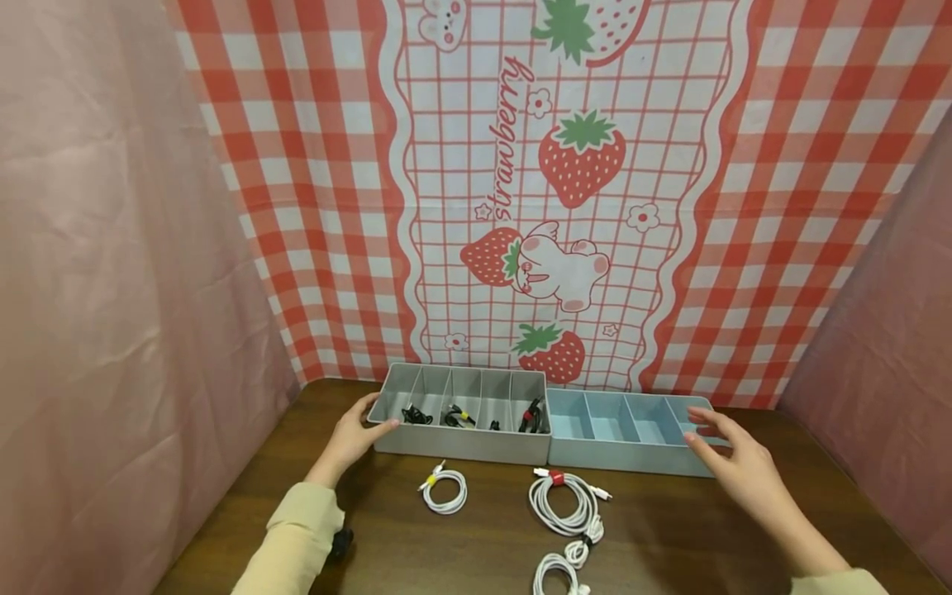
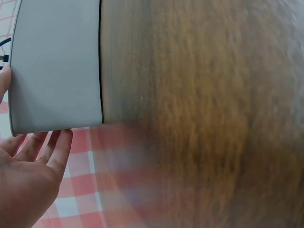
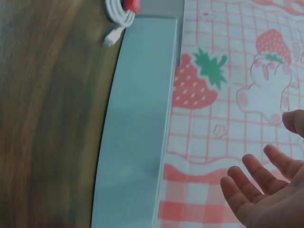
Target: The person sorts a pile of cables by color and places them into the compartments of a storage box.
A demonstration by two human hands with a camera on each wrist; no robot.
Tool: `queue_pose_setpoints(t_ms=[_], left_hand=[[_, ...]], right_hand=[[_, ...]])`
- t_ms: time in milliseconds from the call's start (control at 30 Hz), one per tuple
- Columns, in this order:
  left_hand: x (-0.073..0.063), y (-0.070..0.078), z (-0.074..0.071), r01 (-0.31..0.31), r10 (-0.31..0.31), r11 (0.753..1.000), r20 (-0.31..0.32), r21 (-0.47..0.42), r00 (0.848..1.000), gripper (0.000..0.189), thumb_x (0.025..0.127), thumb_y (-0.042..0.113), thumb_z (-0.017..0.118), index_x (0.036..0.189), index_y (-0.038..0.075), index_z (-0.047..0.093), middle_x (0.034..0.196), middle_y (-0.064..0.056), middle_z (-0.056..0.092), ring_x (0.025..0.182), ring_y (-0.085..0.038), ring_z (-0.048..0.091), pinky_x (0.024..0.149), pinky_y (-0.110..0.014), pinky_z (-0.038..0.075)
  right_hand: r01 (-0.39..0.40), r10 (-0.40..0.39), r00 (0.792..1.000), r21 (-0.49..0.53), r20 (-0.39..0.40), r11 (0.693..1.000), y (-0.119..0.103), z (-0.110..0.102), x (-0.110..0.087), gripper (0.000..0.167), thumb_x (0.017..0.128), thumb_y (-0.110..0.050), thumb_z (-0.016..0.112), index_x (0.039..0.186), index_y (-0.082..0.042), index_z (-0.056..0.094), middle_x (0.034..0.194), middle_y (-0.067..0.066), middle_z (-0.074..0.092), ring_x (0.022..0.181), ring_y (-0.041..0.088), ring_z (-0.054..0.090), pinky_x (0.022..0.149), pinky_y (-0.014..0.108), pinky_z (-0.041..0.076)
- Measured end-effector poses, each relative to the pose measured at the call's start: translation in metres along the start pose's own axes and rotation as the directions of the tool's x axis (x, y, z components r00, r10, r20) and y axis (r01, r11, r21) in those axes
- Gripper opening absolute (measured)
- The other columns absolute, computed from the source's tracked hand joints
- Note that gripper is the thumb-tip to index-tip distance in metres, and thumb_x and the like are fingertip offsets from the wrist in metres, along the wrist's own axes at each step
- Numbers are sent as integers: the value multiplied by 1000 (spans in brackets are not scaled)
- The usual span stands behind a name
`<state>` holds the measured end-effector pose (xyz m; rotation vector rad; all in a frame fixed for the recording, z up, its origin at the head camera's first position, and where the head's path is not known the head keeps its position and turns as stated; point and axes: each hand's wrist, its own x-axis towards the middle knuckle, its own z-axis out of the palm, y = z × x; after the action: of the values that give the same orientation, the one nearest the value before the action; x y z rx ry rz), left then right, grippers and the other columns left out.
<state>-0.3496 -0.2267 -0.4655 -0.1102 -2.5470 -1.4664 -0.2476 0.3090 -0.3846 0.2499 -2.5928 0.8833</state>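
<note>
Rests left hand [image 1: 351, 434] against the left end of the grey box [image 1: 461, 445], with thumb at the front rim and fingers loosely extended along the end wall, unclenched; cannot tell how firmly it presses; holds right hand [image 1: 740, 463] spread and grasping nothing by the right end of the blue box [image 1: 628, 456]; cannot tell whether touching there; has both boxes at the back of the wooden table [image 1: 476, 537], end to end, grey on the left, before the strawberry-print cloth [image 1: 580, 165]; shows black cables [image 1: 416, 416] inside the grey box, one with a yellow tie, another with a red; has in front of the grey box a yellow-tied white coil [image 1: 446, 506]; has farther right a larger red-tied white coil [image 1: 568, 525], touching a small white bundle [image 1: 580, 552], and below it another white cable [image 1: 549, 570], cut by the lower edge.
</note>
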Motion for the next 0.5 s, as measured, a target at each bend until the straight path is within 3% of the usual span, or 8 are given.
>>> queue_pose_setpoints(t_ms=[67,267,500], left_hand=[[0,0,0,6,-6,1000,2,-3,1000,72,81,27,75,140,3,41,134,-24,51,116,-37,55,90,-45,47],[-1,0,1,20,-19,999,19,-26,1000,72,82,26,74,141,3,40,138,-23,47,122,-37,50,95,-47,43],[0,1,0,19,-18,1000,24,-10,1000,71,83,26,73,141,3,39,139,-23,45,124,-38,48,97,-49,42]], right_hand=[[10,-10,1000,9,0,1000,-5,1,-3,47,94,-35,58,133,-9,51,127,14,56,98,-14,42,74,10,44],[52,-52,999,46,-18,998,-22,8,-11,43,93,-30,60,131,-11,53,123,10,59,98,-11,48,76,8,43],[130,-125,990,85,-61,988,-37,16,-16,38,91,-22,64,127,-12,56,119,-6,59,99,-10,52,79,6,42]])
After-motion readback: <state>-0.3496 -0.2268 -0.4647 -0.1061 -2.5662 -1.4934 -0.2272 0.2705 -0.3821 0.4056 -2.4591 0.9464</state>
